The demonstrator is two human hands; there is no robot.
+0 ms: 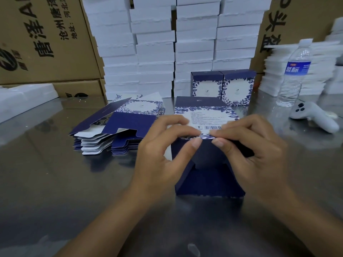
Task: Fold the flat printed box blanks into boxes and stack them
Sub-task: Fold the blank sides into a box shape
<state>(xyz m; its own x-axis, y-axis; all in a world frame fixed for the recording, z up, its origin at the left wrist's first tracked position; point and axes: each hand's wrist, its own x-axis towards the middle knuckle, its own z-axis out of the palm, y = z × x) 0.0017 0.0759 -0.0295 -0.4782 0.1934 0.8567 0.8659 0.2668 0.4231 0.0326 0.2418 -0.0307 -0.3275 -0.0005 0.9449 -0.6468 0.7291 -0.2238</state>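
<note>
Cool, bluish, even indoor light, moderately bright; source out of view. Shiny metal desk (55,182) carries hazy reflections of cartons (46,39) and white stacks (154,52), with pale glare toward left edge. Soft shadow under half-folded box (207,180). Fingers (194,142) slightly smeared; forearms at bottom edge blurred. Wide-angle bowing tilts cartons at upper corners.

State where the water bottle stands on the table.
In the head view, the water bottle stands at the far right of the table, just behind the white controller.
</note>
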